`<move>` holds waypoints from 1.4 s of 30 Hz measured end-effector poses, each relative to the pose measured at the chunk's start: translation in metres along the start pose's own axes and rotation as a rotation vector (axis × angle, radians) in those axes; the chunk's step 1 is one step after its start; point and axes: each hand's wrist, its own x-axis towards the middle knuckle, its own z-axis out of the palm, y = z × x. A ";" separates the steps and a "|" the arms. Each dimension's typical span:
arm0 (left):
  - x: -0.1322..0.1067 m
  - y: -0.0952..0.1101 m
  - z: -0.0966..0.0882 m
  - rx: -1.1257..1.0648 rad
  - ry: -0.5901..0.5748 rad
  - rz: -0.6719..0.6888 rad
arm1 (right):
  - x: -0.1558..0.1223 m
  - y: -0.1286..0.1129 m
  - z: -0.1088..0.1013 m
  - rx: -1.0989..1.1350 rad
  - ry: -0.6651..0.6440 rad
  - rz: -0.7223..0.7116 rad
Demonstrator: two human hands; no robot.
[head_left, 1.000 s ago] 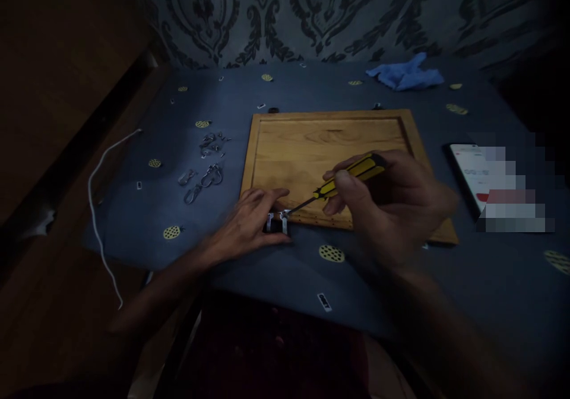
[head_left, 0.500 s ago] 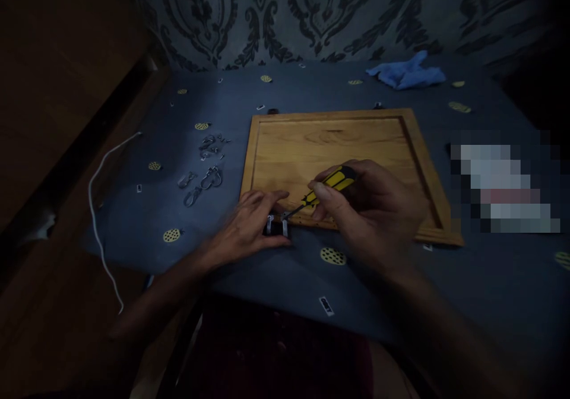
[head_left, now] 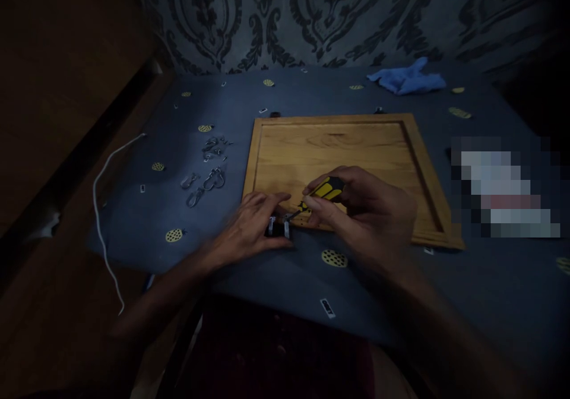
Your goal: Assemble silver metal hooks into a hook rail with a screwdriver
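A framed wooden panel [head_left: 338, 149] lies flat on a blue-grey cloth. At its near left corner sits a small metal hinge [head_left: 278, 227]. My left hand [head_left: 249, 224] is closed on that hinge, pinching it against the panel's edge. My right hand [head_left: 360, 209] grips a yellow-and-black screwdriver [head_left: 323, 191], whose tip points down-left at the hinge.
Several loose metal hooks and screws [head_left: 207, 164] lie left of the panel. A white cord [head_left: 102, 209] runs along the table's left edge. A blue cloth [head_left: 407, 78] is at the back right, and a blurred-out flat object [head_left: 499, 188] lies right of the panel.
My right hand has slid left and down along the screwdriver, bringing the handle closer to the hinge. My left hand has stayed on the hinge.
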 end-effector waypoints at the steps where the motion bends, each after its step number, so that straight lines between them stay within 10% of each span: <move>1: 0.000 0.000 0.000 -0.006 0.008 0.012 | 0.002 -0.002 -0.003 0.010 -0.044 0.007; 6: 0.001 0.001 0.000 -0.025 0.006 0.017 | 0.011 -0.012 -0.014 0.014 -0.242 0.019; 13: 0.001 -0.001 0.001 0.001 0.000 0.007 | 0.016 -0.011 0.002 -0.073 -0.106 0.031; 19: 0.002 0.003 -0.002 -0.011 -0.018 0.027 | 0.024 -0.018 -0.011 0.042 -0.340 0.094; 27: 0.001 0.001 0.000 0.004 -0.014 0.042 | 0.015 -0.011 0.001 0.045 -0.141 0.067; 33: 0.001 0.000 0.001 0.012 0.013 0.056 | 0.019 -0.011 -0.009 -0.011 -0.377 -0.057; 38: 0.001 0.001 0.000 0.003 0.000 0.041 | 0.011 -0.002 -0.001 -0.156 -0.068 -0.351; 42: 0.002 0.001 0.000 0.000 -0.015 0.001 | 0.004 -0.003 0.002 -0.171 0.253 -0.317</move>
